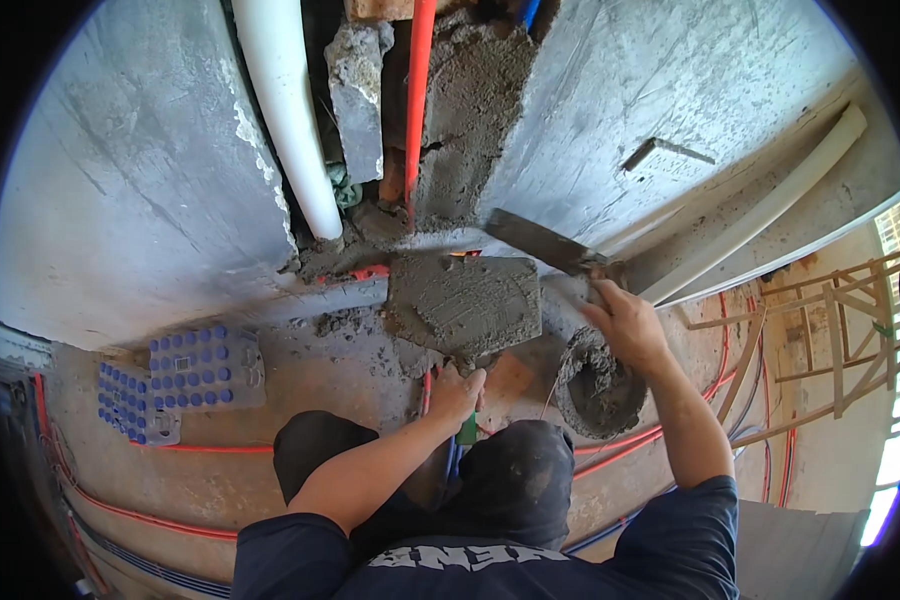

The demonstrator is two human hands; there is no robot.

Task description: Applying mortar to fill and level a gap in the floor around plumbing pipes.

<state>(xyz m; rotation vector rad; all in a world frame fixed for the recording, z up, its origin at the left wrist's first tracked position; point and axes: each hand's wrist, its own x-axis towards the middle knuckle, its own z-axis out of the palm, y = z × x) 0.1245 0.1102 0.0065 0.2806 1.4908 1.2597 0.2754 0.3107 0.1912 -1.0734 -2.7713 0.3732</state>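
Note:
My left hand (458, 398) grips the green handle of a mortar board (464, 305), a flat plate coated in grey mortar. My right hand (625, 325) holds a long flat steel trowel (542, 240), its blade angled up-left toward the edge of the wall opening. Below that hand is a bucket (598, 383) of wet mortar. Above the board, fresh mortar (467, 110) lines the right side of a channel holding a white pipe (290, 120) and a red pipe (418, 90). A broken concrete piece (358, 100) stands between the pipes.
Packs of blue-capped bottles (205, 368) sit at left. Red conduits (170, 515) cross the floor. A curved white pipe (755, 210) runs at right beside a wooden ladder-like frame (838, 355). Concrete wall faces (100, 170) flank the channel.

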